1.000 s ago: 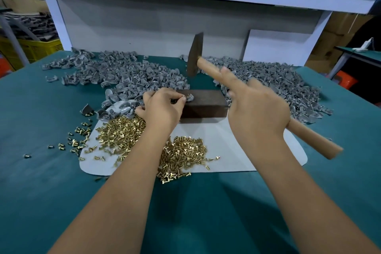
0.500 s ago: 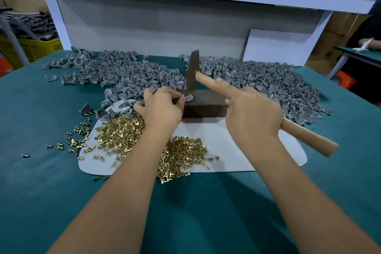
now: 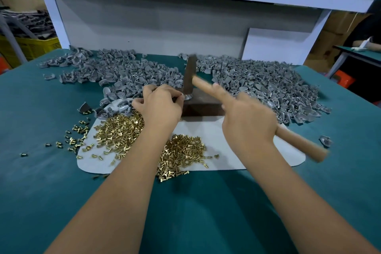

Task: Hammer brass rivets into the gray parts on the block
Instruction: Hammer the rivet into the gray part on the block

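Note:
A dark brown block (image 3: 203, 107) stands at the far edge of a white mat (image 3: 222, 146). My left hand (image 3: 159, 104) pinches a small gray part (image 3: 188, 96) on the block's left end. My right hand (image 3: 247, 121) grips the wooden handle of a hammer (image 3: 190, 76), index finger stretched along the handle. The dark hammer head stands upright with its lower end down on the gray part. Brass rivets (image 3: 119, 130) lie heaped on the mat on both sides of my left forearm.
Large piles of gray parts (image 3: 261, 86) cover the green table behind the block, left and right. Loose rivets (image 3: 76, 132) are scattered left of the mat. One stray gray part (image 3: 325, 141) lies at the right. A white shelf frame (image 3: 53, 16) rises behind.
The hammer has swung down from above the block until its head meets the gray part. My left hand has stayed at the block's left end, holding the part.

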